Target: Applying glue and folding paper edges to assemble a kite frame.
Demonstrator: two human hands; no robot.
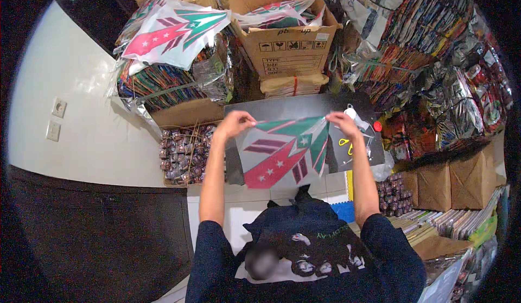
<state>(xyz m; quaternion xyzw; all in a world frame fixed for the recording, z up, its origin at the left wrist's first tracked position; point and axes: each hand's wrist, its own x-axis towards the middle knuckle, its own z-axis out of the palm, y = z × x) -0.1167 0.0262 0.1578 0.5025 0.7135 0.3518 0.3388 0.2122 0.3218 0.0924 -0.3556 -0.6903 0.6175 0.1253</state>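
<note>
I hold a thin sheet [282, 151] printed with red, green and purple arrow shapes and white stars. My left hand [234, 123] pinches its upper left corner. My right hand [343, 123] pinches its upper right corner. The sheet hangs stretched between them above a dark grey board [282, 107]. Yellow-handled scissors [346, 143] and a red cap [377, 125] lie on the board near my right hand.
An open cardboard box [287, 37] with more printed sheets stands beyond the board. A stack of the same sheets [173, 32] lies at upper left over bundled packs. A box of small wrapped rolls [182, 154] sits at left. Brown packages [450, 181] and shiny packs fill the right.
</note>
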